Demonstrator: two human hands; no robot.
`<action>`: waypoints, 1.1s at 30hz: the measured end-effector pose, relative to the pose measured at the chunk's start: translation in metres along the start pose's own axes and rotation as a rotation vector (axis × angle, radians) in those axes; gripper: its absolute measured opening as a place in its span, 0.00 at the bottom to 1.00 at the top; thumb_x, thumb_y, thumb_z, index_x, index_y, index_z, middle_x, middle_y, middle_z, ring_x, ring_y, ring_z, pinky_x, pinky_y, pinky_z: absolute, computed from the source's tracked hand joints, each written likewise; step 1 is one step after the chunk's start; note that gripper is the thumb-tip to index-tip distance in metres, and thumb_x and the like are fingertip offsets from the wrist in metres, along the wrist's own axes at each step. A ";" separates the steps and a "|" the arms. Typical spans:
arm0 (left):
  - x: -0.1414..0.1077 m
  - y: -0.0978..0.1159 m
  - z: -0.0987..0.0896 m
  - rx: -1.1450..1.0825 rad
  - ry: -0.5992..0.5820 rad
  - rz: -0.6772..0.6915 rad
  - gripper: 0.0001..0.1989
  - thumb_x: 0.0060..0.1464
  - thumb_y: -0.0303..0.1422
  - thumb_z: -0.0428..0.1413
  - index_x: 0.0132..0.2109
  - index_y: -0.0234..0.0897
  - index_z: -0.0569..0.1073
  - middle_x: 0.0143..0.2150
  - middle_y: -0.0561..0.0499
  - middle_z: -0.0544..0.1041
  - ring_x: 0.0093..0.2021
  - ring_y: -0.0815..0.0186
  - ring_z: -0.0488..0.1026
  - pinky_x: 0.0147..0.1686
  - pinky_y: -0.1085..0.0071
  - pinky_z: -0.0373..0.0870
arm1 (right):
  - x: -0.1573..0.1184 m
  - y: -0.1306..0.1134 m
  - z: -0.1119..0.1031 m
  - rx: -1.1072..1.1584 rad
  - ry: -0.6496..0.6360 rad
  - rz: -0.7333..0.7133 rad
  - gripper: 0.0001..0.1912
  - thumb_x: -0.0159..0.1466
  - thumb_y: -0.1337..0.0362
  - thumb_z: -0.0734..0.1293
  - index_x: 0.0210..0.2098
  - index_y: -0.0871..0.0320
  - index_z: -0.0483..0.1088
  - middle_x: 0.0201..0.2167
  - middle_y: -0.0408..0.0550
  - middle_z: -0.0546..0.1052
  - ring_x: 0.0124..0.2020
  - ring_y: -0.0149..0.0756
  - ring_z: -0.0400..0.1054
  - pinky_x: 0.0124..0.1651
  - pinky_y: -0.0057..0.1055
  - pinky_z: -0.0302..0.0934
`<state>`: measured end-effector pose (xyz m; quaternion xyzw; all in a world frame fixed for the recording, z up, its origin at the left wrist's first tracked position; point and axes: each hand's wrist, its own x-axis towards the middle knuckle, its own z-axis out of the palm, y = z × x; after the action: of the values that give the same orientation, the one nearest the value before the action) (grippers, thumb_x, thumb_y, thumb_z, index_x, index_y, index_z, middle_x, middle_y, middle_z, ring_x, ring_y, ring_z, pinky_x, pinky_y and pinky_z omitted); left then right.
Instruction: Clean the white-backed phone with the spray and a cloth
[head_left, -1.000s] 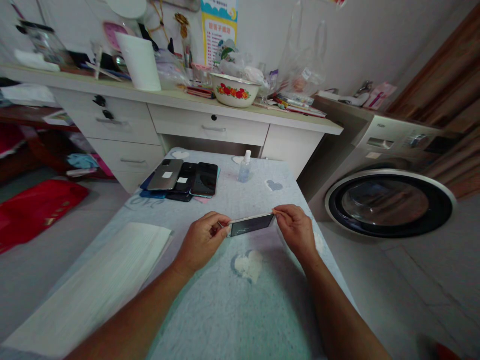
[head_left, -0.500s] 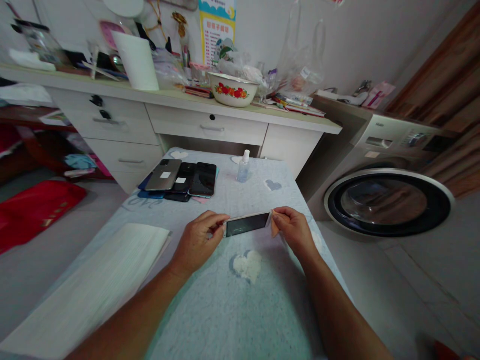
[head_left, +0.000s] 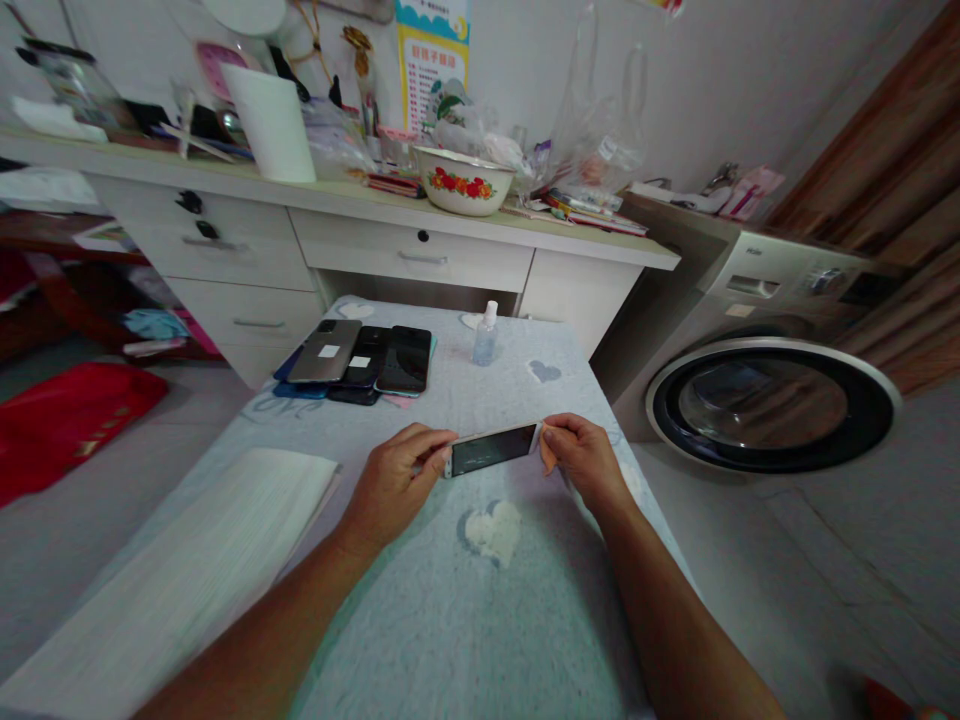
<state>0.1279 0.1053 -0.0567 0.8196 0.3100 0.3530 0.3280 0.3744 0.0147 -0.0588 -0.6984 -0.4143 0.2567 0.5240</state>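
Note:
A white-framed smartphone with a dark screen is held sideways above the table, tilted towards me. My left hand pinches its left end between thumb and fingers. At the other end, my right hand is closed on a small orange cloth, pressed against the phone's right edge. Farther back on the left lies a pile of several phones; a grey phone and a black phone are on top. A clear spray bottle stands upright behind the held phone.
A folded whitish sheet lies along the left of the cloth-covered table. Behind stands a white desk bearing a flowered enamel bowl and clutter. A washing machine is on the right, a red bag on the left floor.
The view has shifted very slightly. Both hands keep their hold on the phone and the orange cloth, with hardly any visible movement.

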 end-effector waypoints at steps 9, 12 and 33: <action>0.000 0.001 0.000 0.003 -0.002 0.013 0.11 0.59 0.33 0.51 0.45 0.39 0.75 0.38 0.50 0.75 0.38 0.67 0.73 0.36 0.73 0.69 | -0.001 -0.003 0.002 0.061 -0.009 0.031 0.14 0.54 0.57 0.68 0.34 0.61 0.74 0.26 0.46 0.76 0.26 0.34 0.68 0.29 0.28 0.62; 0.000 -0.001 0.000 0.000 -0.002 0.008 0.11 0.59 0.33 0.51 0.45 0.39 0.76 0.39 0.50 0.75 0.39 0.66 0.73 0.37 0.72 0.69 | 0.001 0.004 0.001 -0.020 -0.056 0.053 0.12 0.54 0.58 0.66 0.31 0.61 0.73 0.22 0.44 0.74 0.23 0.32 0.66 0.26 0.27 0.60; -0.002 -0.001 0.007 -0.070 -0.033 -0.115 0.09 0.57 0.33 0.52 0.44 0.40 0.74 0.37 0.52 0.80 0.38 0.65 0.77 0.37 0.72 0.71 | -0.011 -0.030 -0.004 0.130 0.083 -0.182 0.11 0.58 0.57 0.68 0.37 0.57 0.73 0.32 0.46 0.77 0.33 0.35 0.70 0.37 0.30 0.64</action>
<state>0.1318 0.1023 -0.0621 0.7940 0.3386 0.3309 0.3814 0.3627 0.0068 -0.0302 -0.6326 -0.4362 0.2052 0.6061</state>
